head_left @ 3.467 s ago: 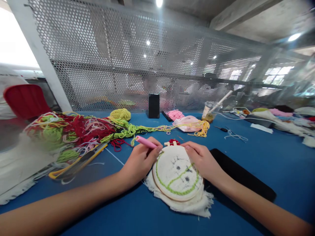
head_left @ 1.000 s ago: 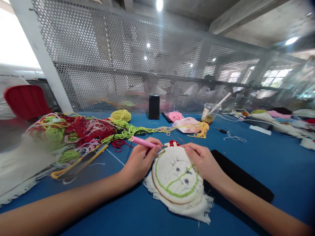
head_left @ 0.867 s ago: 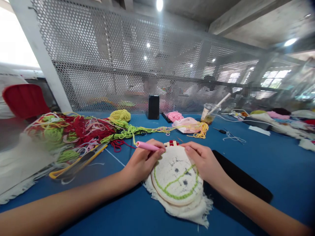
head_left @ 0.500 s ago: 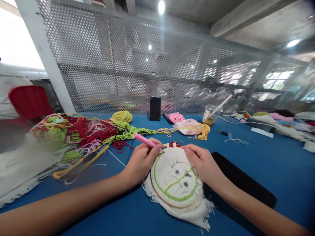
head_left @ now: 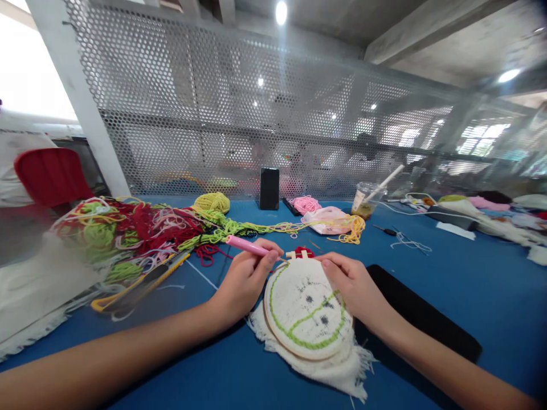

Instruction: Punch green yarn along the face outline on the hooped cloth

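My left hand (head_left: 252,270) is closed around a pink punch needle (head_left: 245,245), its thin metal tip at the cloth near the upper left of the hoop. The embroidery hoop (head_left: 266,319) holds white cloth (head_left: 294,290) stretched tight, with dark printed marks. Green yarn stitches (head_left: 314,344) run along the left and lower edge and cross the middle. My right hand (head_left: 352,279) grips the hoop's upper right edge, thumb on top; its other fingers are partly hidden. Frayed cloth hangs out below the hoop. A bit of red yarn (head_left: 303,251) shows behind the hoop's clamp.
Tangled yarn (head_left: 149,228) and a yellow-handled cutter (head_left: 141,282) lie on the left. At the back stand a phone (head_left: 269,188) and a plastic cup with straw (head_left: 363,200). A black flat object (head_left: 423,310) lies by my right forearm; thread snips (head_left: 387,230) lie beyond.
The pink punch needle has tilted lower toward the left, its metal tip now showing at the cloth. The hoop has shifted slightly right. My right hand keeps its grip.
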